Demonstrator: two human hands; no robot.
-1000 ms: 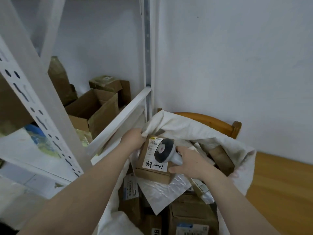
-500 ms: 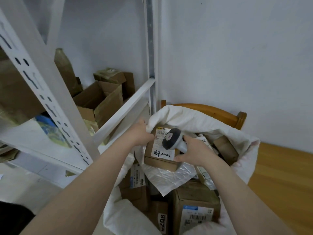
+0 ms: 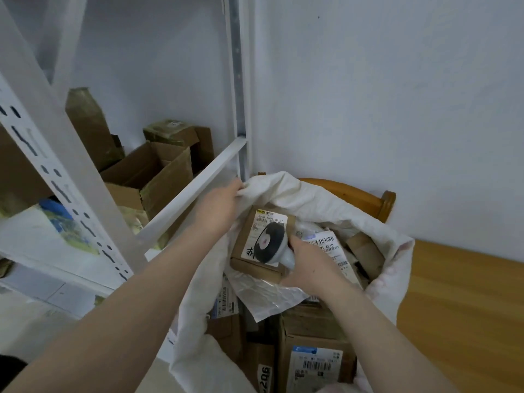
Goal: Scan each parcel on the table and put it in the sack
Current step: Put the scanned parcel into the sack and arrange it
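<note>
The left hand [image 3: 219,205] clutches the rim of the white sack [image 3: 283,188], the right hand [image 3: 309,268] grasps the scanner [image 3: 269,242] just above a labelled parcel [image 3: 265,222] lying inside it

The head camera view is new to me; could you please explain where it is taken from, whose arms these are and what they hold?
No machine here: a person wears one wide-angle camera on the head, so you look down along their own bare arms. The left hand grips the rim of a white sack. The right hand holds a handheld scanner over a small labelled cardboard box, which lies on other parcels inside the sack. Behind the sack is a wooden chair back; a wooden table is at the right, a white shelf rack with cartons at the left.
</note>
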